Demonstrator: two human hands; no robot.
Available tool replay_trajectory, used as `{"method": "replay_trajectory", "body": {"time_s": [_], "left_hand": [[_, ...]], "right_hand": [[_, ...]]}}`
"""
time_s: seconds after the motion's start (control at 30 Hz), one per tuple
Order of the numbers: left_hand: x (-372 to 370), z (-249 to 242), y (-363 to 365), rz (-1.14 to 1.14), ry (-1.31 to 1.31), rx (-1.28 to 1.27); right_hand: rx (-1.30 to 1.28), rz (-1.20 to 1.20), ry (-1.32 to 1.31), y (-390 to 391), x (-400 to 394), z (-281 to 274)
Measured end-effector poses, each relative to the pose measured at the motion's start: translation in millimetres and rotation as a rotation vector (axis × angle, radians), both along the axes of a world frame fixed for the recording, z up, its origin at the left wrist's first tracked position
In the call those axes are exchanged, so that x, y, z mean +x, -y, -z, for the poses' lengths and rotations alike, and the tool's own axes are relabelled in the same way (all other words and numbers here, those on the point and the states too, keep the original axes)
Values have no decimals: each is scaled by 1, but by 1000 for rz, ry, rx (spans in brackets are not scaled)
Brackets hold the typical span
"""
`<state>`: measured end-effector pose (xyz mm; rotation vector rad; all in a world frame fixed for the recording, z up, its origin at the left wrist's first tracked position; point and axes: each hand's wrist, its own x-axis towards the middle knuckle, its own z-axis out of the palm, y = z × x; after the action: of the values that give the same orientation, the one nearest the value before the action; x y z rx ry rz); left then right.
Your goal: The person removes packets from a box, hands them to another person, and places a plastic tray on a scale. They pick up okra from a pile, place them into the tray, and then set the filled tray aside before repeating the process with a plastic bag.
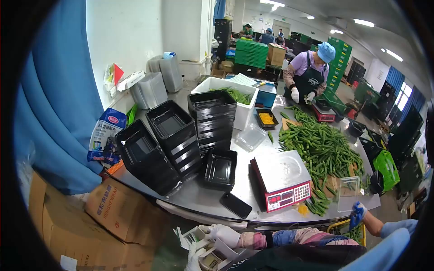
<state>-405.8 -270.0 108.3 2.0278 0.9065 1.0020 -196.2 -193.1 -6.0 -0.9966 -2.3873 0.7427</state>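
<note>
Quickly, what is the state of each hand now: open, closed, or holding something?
Left hand: gloved, resting on a small white device; grip cannot be told.
Right hand: blue glove, by the yellow crate; cannot be told.

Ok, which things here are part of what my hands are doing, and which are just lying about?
In hand: left hand, right hand, small white device between them.
Lying about: red scale, okra pile, black tray stacks, cardboard box.

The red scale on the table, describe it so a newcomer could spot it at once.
Start at the steel table and go to its near edge, just left of the okra pile. The scale sits there, the only red box with a pale flat top and buttons in front.
</note>
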Motion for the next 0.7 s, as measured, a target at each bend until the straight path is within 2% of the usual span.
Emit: {"method": "replay_trajectory", "body": {"time_s": [0.07, 0.17, 0.2, 0.27, 0.3, 0.4, 0.53, 0.63, 0.7], "left_hand": [[-6, 0, -8, 46, -38, 85], [-3, -7, -8, -166, -41, -30], [-5, 0, -7, -163, -97, -119], [-18, 40, -5, -173, -200, -357], [-24, 60, 4, -175, -244, -491], [-37, 98, 14, -257, -203, -534], [-40, 148, 25, -399, -167, -506], [-41, 189, 31, -497, -112, -436], [-45, 225, 24, -530, -118, -461]], "right_hand": [[-119, -18, -43, -1, -5, 15], [-99, -110, -88, -8, -9, 27], [-107, -155, -134, -13, -14, 32], [-128, -251, -223, -21, -22, 42], [-151, -302, -188, -28, -31, 41], [-206, -432, -109, -45, -55, 43], [-290, -431, -117, -45, -73, 76], [-502, -400, -194, -54, -77, 107], [-1010, -132, -336, -61, -70, 135]]}}
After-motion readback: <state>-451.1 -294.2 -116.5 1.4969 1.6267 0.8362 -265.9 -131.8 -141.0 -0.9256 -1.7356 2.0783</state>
